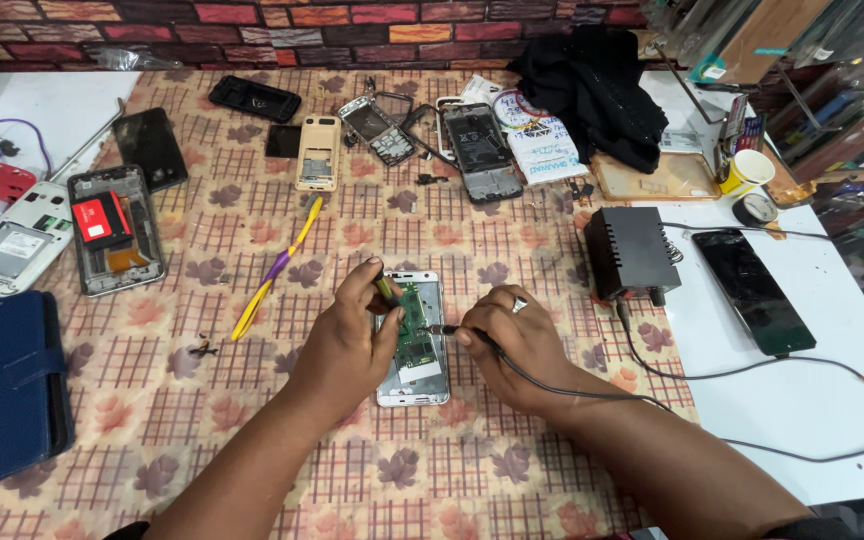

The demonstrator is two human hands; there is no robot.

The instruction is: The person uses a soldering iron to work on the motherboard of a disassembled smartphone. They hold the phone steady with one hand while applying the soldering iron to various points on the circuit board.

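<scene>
An opened white phone (418, 375) with a green circuit board showing lies face down on the patterned tablecloth (252, 420). My left hand (344, 345) rests on its left side and pinches a small dark tool with a yellowish band against the board. My right hand (514, 340) grips a soldering iron (444, 329) whose metal tip touches the board from the right. Its grey cable (752, 440) runs off to the right.
A black soldering station box (630, 250) sits right of the phone, beside a black phone screen (752, 290). Opened phones and frames lie along the back and left, including one with a red battery (112, 228). Yellow-purple tweezers (277, 268), a blue case (2, 385) and black cloth (592, 85) are nearby.
</scene>
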